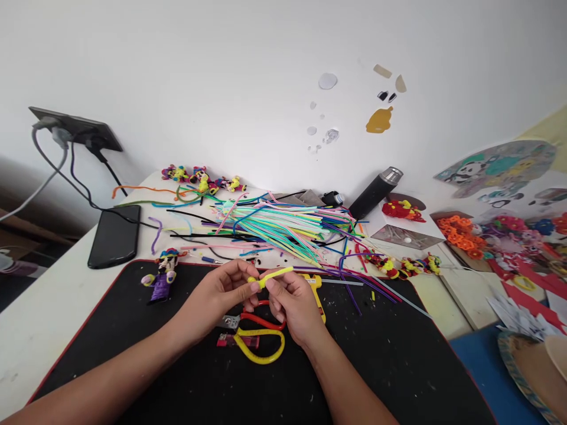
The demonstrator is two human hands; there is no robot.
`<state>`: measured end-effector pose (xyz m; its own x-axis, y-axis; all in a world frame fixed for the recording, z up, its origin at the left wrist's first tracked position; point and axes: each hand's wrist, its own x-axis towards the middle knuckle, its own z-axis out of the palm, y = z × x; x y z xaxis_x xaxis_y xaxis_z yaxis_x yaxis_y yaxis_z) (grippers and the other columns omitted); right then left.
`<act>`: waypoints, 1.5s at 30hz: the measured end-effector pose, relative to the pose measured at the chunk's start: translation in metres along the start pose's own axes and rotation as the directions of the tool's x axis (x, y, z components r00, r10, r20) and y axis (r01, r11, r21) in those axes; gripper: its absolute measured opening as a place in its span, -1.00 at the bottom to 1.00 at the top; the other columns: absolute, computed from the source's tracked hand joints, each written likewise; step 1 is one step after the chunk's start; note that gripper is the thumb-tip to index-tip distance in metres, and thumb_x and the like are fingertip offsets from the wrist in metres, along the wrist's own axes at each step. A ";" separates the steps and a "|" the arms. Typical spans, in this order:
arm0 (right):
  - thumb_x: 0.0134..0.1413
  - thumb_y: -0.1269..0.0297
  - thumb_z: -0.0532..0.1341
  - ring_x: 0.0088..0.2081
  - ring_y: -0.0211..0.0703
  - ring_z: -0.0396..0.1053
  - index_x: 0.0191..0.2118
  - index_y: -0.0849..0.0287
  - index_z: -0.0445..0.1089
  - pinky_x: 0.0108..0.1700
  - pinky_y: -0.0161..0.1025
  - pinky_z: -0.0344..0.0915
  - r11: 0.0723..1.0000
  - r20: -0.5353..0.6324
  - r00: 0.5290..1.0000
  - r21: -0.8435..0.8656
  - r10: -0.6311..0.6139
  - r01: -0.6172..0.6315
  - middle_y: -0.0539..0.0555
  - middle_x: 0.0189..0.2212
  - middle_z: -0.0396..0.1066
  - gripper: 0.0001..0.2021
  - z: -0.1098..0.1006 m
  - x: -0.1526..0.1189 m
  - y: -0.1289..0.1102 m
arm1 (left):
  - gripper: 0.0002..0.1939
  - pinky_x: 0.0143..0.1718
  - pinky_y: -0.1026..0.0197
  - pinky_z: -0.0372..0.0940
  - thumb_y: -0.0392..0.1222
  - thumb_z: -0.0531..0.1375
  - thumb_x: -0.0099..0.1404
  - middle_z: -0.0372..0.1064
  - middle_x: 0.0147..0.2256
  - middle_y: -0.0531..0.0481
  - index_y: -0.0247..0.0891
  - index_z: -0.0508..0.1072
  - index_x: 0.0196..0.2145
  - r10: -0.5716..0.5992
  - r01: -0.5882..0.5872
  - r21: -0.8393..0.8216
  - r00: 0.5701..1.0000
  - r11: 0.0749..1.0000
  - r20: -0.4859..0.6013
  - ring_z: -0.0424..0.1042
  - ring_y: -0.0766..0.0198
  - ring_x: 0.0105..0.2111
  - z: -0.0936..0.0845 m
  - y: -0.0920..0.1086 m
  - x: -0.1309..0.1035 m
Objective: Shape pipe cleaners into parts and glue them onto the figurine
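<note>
Yellow pipe cleaner (271, 275) sits between both hands, just above the black mat (133, 330) at the front of the counter (39, 307). Left hand (221, 295) pinches its left end w/ thumb and forefinger; right hand (290, 301) pinches it near the middle, other fingers curled under. The right end pokes out straight, so the bending looks barely begun: my guess is early stage, most shaping still to do.

One finished-looking figure (162, 274) stands on the mat's left edge, more small figures (199, 177) at the back by the wall, so some pieces seem done. Big loose pile of coloured stems (283, 227) behind the hands is unused. Pliers w/ yellow and red handles (257, 336) lie on the mat under the hands, untouched. Yellow glue gun (316, 289) just beside the right hand, partly hidden. Phone (114, 236) far left.
</note>
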<state>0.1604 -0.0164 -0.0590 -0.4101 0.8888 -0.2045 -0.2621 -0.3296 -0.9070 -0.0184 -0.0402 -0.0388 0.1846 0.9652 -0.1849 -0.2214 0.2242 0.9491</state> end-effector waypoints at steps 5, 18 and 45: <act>0.13 0.10 0.40 -0.71 -0.42 0.01 -0.09 0.19 0.53 -0.67 -0.42 -0.05 0.999 0.006 0.999 -0.007 0.034 -0.034 -0.21 -0.70 0.15 -0.68 0.002 -0.002 -0.002 | -0.68 -0.35 0.22 0.41 0.02 0.39 0.25 0.46 -0.36 0.02 -0.25 0.48 -0.20 0.117 -0.102 0.135 0.987 0.986 -0.110 0.44 0.28 -0.40 0.002 0.000 -0.002; 0.12 0.07 0.41 -0.71 -0.43 0.00 -0.09 0.17 0.51 -0.67 -0.42 -0.04 0.999 0.031 0.999 -0.004 0.039 -0.039 -0.21 -0.68 0.16 -0.67 0.004 -0.003 -0.003 | -0.74 -0.37 0.25 0.39 -0.03 0.34 0.30 0.46 -0.36 0.03 -0.23 0.47 -0.17 0.166 -0.136 0.212 0.977 0.968 -0.131 0.44 0.28 -0.39 0.002 0.000 -0.007; 0.16 0.13 0.43 -0.73 -0.49 -0.04 -0.15 0.18 0.50 -0.69 -0.46 -0.14 0.972 0.124 0.986 0.193 0.109 -0.132 -0.22 -0.67 0.12 -0.74 0.004 -0.002 0.001 | -0.68 -0.03 0.16 0.47 -0.44 0.21 0.40 0.59 -0.12 -0.15 -0.21 0.47 0.06 0.640 -0.632 0.763 0.644 0.135 0.419 0.58 0.16 -0.13 -0.017 -0.018 -0.008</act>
<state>0.1578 -0.0196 -0.0579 -0.5415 0.8010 -0.2552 -0.3690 -0.4992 -0.7840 -0.0326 -0.0501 -0.0592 0.3787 0.7084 0.5956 0.5842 -0.6821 0.4399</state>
